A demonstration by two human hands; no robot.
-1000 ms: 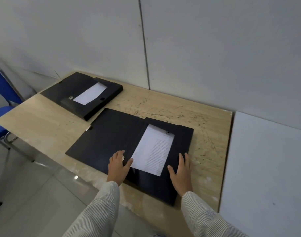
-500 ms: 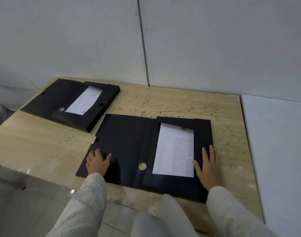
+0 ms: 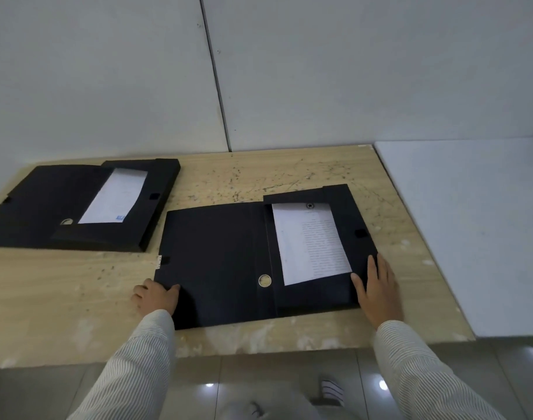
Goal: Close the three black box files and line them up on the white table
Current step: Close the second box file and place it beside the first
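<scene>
Now that the left hand [image 3: 156,298] has slid out to the near-left corner of the open cover, fingers curled at its edge, the nearer box file [image 3: 259,262] looks ready for folding shut. The right hand [image 3: 377,294] lies flat and open on the tray's near-right corner. A second file [image 3: 77,207] gapes far-left on the wooden worktop [image 3: 62,298]; the white table [image 3: 477,222] waits bare alongside, right.

Dim, flat, cool overhead lighting. Soft faint shadows only, close under the near box file [image 3: 259,262]. Small bright glare spots on the glossy floor tiles [image 3: 209,384] below it. Slightly soft focus throughout; wide-angle bending toward edges beyond it.
</scene>
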